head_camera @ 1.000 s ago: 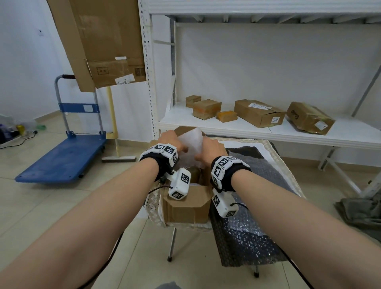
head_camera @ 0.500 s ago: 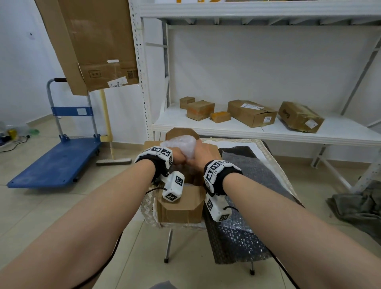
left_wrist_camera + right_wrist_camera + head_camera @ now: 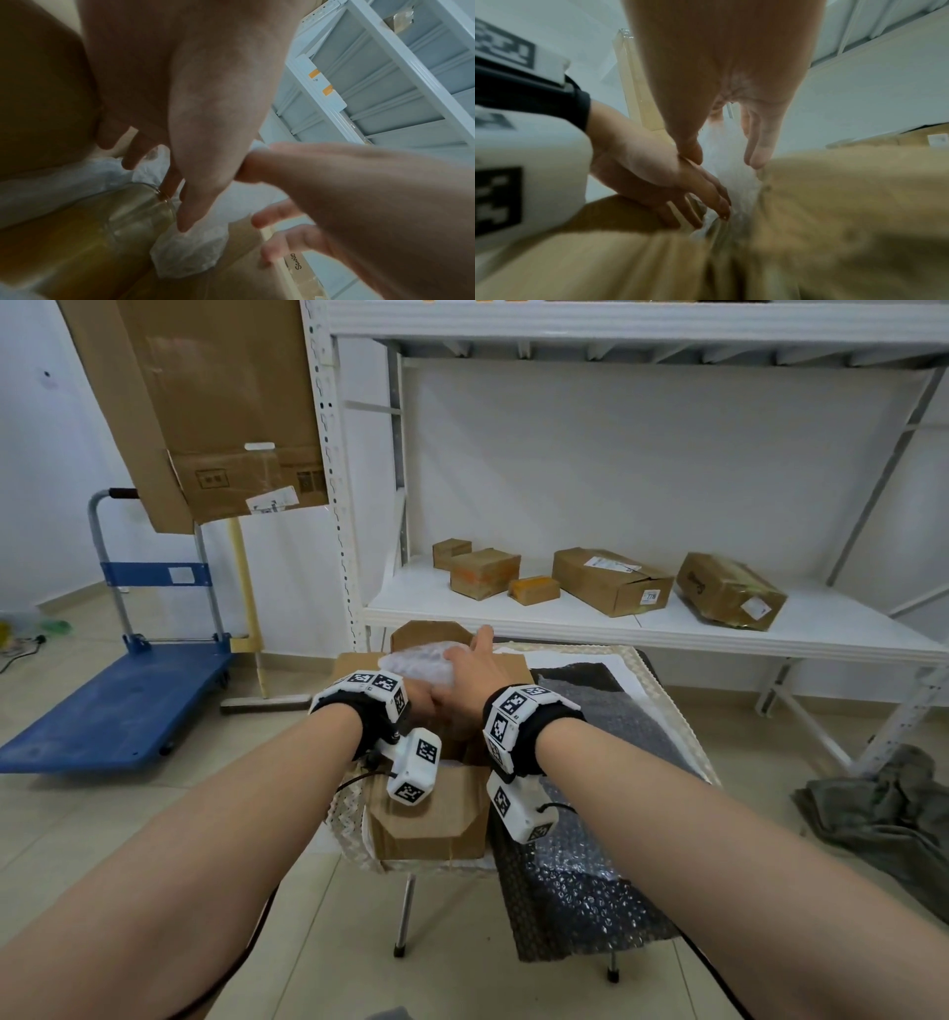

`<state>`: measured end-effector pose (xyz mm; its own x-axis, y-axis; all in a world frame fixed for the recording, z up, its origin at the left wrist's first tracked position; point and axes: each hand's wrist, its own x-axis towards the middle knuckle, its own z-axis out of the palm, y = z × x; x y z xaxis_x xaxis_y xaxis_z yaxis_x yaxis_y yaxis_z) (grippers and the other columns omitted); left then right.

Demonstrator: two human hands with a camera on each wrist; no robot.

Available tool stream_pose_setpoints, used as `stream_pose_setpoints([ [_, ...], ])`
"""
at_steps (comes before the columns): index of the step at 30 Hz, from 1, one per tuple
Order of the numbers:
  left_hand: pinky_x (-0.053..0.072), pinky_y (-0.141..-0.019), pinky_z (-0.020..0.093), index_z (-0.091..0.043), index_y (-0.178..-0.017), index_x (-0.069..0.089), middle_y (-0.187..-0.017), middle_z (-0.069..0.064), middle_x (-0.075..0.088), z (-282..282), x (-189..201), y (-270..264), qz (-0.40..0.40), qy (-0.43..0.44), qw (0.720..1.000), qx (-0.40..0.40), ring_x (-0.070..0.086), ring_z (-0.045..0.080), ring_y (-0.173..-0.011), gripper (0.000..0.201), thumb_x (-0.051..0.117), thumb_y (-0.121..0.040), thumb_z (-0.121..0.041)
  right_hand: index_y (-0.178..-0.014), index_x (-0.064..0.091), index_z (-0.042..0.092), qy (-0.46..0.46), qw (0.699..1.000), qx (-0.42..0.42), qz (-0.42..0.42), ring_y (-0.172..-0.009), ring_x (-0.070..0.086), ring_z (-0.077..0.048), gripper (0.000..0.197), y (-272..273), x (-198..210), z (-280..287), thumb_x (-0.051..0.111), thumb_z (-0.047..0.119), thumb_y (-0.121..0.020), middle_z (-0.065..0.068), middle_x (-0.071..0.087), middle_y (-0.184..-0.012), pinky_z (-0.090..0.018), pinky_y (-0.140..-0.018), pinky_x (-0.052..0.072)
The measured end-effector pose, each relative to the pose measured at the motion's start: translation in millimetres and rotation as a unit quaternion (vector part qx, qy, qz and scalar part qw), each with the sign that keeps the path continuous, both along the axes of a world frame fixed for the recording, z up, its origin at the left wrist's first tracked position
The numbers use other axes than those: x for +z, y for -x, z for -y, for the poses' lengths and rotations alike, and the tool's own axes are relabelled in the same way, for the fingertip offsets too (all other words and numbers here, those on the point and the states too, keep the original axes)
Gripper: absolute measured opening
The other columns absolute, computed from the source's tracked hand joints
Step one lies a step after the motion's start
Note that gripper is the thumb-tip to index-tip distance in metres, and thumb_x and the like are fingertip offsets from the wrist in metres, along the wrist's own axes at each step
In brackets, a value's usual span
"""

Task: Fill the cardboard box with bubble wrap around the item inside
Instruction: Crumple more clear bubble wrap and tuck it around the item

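Observation:
An open cardboard box (image 3: 431,814) stands on a small table. A white wad of bubble wrap (image 3: 413,662) bulges out of its far side. My right hand (image 3: 470,667) lies flat on the wad with its fingers straight. My left hand (image 3: 423,698) is beside it, mostly hidden in the head view. In the left wrist view, the left hand (image 3: 180,194) points straight fingers down into the box, touching bubble wrap (image 3: 185,253) next to a glass jar (image 3: 126,217). In the right wrist view, both the right hand (image 3: 725,156) and the left hand (image 3: 680,182) press the bubble wrap (image 3: 731,178).
A loose sheet of bubble wrap (image 3: 590,865) on dark cloth covers the table's right half and hangs over its front edge. Behind it, a white shelf (image 3: 667,629) holds several cardboard boxes. A blue trolley (image 3: 113,706) stands at the left. Grey cloth (image 3: 883,814) lies on the floor at the right.
Both hands gripped the wad above the box before. The wad now sits lower in the box, and both hands have opened, the right one flat on top.

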<state>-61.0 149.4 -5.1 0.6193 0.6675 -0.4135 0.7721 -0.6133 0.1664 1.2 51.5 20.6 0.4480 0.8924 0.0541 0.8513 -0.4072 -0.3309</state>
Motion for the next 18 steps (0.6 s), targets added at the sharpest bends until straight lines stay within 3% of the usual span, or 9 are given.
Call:
stream_pose_setpoints([
  [2, 0.04, -0.075, 0.02, 0.0, -0.134, 0.049, -0.126, 0.012, 0.056, -3.1, -4.1, 1.9, 0.006, 0.002, 1.0, 0.006, 0.052, 0.018, -0.11, 0.039, 0.044, -0.102, -0.022, -0.12, 0.063, 0.008, 0.02, 0.999, 0.003, 0.041, -0.114, 0.05, -0.035, 0.039, 0.3, 5.5, -2.8, 0.061, 0.032, -0.089, -0.013, 0.029, -0.137, -0.04, -0.093, 0.044],
  [3, 0.048, -0.085, 0.022, -0.007, -0.129, 0.056, -0.123, 0.006, 0.062, -10.9, -9.6, -2.7, 0.021, 0.017, 1.0, -0.002, 0.059, 0.019, -0.109, 0.048, 0.051, -0.094, -0.04, -0.116, 0.064, 0.007, 0.027, 0.998, 0.006, 0.056, -0.118, 0.046, -0.035, 0.034, 0.1, 8.8, -3.7, 0.061, 0.029, -0.09, -0.012, 0.032, -0.136, -0.04, -0.092, 0.042],
  [5, 0.054, -0.094, 0.04, -0.024, -0.119, 0.063, -0.112, 0.001, 0.069, -37.1, -33.4, -11.8, 0.049, 0.015, 0.998, -0.028, 0.067, 0.022, -0.102, 0.062, 0.052, -0.071, -0.061, -0.117, 0.061, 0.007, 0.04, 0.996, 0.013, 0.076, -0.122, 0.044, -0.037, 0.029, -2.3, 13.9, -6.6, 0.062, 0.019, -0.091, -0.013, 0.037, -0.135, -0.043, -0.093, 0.042],
  [7, 0.055, -0.092, 0.041, -0.028, -0.115, 0.065, -0.107, 0.0, 0.07, -45.1, -40.5, -17.2, 0.059, 0.019, 0.998, -0.026, 0.068, 0.019, -0.095, 0.051, 0.053, -0.076, -0.059, -0.124, 0.055, 0.012, 0.04, 0.996, 0.02, 0.074, -0.119, 0.05, -0.037, 0.037, -6.1, 16.7, -9.3, 0.065, 0.011, -0.089, -0.013, 0.041, -0.133, -0.045, -0.091, 0.046],
  [9, 0.053, -0.089, 0.033, -0.023, -0.116, 0.065, -0.11, 0.003, 0.069, -21.7, -21.2, -4.5, 0.082, -0.011, 0.996, -0.033, 0.065, 0.018, -0.095, 0.038, 0.054, -0.089, -0.047, -0.124, 0.05, 0.014, 0.033, 0.997, 0.025, 0.07, -0.113, 0.055, -0.038, 0.04, -8.7, 17.7, -10.9, 0.064, 0.005, -0.087, -0.014, 0.045, -0.129, -0.045, -0.089, 0.049],
  [13, 0.046, -0.058, 0.015, -0.006, -0.124, 0.064, -0.11, 0.008, 0.066, -18.2, -15.7, -2.8, 0.095, 0.018, 0.995, -0.034, 0.065, 0.026, -0.1, 0.034, 0.055, -0.097, -0.025, -0.122, 0.055, 0.012, 0.013, 0.997, 0.016, 0.072, -0.113, 0.055, -0.039, 0.036, -10.7, 15.6, -14.1, 0.05, -0.003, -0.09, -0.016, 0.046, -0.128, -0.045, -0.094, 0.048],
  [14, 0.048, -0.061, 0.016, -0.008, -0.125, 0.064, -0.113, 0.009, 0.067, -19.8, -16.1, -3.5, 0.091, 0.029, 0.995, -0.026, 0.065, 0.026, -0.102, 0.034, 0.056, -0.096, -0.025, -0.12, 0.057, 0.012, 0.009, 0.997, 0.013, 0.069, -0.113, 0.056, -0.039, 0.035, -11.1, 14.2, -16.0, 0.049, -0.003, -0.09, -0.016, 0.047, -0.128, -0.044, -0.094, 0.048],
  [16, 0.053, -0.078, 0.025, -0.015, -0.125, 0.064, -0.119, 0.008, 0.067, -19.9, -14.0, -2.9, 0.104, 0.031, 0.994, -0.011, 0.065, 0.022, -0.101, 0.035, 0.06, -0.093, -0.03, -0.115, 0.06, 0.014, 0.009, 0.998, 0.011, 0.056, -0.109, 0.058, -0.036, 0.032, -9.8, 12.2, -19.6, 0.054, -0.003, -0.088, -0.014, 0.05, -0.126, -0.041, -0.091, 0.049],
  [18, 0.05, -0.084, 0.029, -0.012, -0.126, 0.063, -0.122, 0.01, 0.065, -15.0, -9.9, -0.2, 0.101, 0.018, 0.995, 0.004, 0.064, 0.023, -0.103, 0.037, 0.061, -0.094, -0.031, -0.114, 0.057, 0.013, 0.025, 0.999, 0.012, 0.046, -0.105, 0.058, -0.035, 0.033, -7.6, 10.6, -21.7, 0.06, -0.002, -0.085, -0.014, 0.053, -0.122, -0.039, -0.084, 0.049],
])
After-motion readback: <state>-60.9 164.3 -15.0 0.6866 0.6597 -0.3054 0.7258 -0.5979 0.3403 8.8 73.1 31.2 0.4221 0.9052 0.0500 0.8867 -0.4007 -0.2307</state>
